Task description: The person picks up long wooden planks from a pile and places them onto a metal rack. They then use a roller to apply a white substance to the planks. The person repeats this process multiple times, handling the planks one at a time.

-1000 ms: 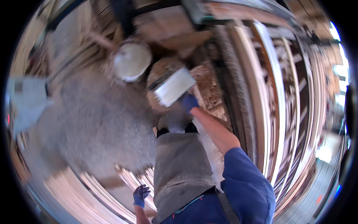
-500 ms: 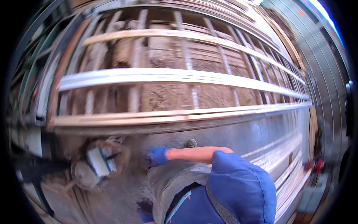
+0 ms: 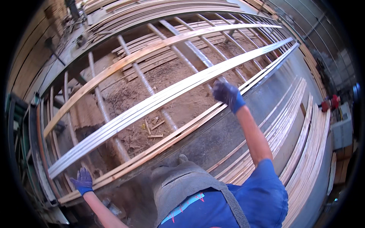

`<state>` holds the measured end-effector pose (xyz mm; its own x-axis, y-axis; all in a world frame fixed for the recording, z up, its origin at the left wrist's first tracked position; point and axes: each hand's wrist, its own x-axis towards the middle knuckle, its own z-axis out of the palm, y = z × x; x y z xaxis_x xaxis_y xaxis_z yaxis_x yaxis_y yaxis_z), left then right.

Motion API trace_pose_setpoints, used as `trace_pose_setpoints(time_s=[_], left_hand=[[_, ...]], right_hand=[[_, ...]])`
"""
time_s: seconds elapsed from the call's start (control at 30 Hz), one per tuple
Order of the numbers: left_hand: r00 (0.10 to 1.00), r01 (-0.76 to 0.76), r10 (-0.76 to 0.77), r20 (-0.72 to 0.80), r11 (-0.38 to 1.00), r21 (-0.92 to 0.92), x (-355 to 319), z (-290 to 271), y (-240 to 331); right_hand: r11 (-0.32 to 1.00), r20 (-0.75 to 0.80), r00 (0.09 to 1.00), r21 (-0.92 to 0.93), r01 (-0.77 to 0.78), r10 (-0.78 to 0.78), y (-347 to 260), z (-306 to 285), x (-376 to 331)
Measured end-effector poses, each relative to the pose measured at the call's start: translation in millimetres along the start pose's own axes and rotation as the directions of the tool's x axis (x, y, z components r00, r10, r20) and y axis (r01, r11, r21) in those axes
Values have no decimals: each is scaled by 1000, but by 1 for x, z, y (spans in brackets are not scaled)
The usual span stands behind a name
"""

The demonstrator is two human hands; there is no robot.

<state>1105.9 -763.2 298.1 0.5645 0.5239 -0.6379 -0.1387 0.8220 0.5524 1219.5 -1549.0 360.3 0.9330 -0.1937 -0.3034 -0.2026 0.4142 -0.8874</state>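
Note:
A bundle of long pale wooden strips lies lengthwise across a metal roller rack. Nearer to me, more long strips run along the rack's front edge. My left hand, in a blue glove, is spread open at the left end of these front strips. My right hand, gloved too, reaches over the rack between the bundle and the front strips, its fingers loosely bent and nothing visible in them. A single curved-looking plank rests farther back on the rollers.
Sawdust and wood scraps lie beneath the rollers. On the floor to the right are stacks of long boards, with a grey box beyond. More lumber is piled behind the rack. A dark metal frame stands at the left end.
Both hands have risen from beside my body to the rack: the left to the strips' left end, the right forward and right. My view has turned, so the rack now slants upward to the right.

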Motion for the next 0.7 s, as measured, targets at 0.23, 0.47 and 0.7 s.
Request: trace_pose_setpoints(time_s=[0.23,0.47,0.7], left_hand=[[981,190,-191,-30,981,-27,118,34,-68],[979,65,-54,195,997,-51,151,84,-150],[943,-250,177,281,936,248,175,56,-97]], right_hand=[[991,-643,763,128,25,64,-34,-130,139],[959,-711,691,265,97,127,-22,-243,185],[918,-705,679,379,116,205,-24,-227,261]])
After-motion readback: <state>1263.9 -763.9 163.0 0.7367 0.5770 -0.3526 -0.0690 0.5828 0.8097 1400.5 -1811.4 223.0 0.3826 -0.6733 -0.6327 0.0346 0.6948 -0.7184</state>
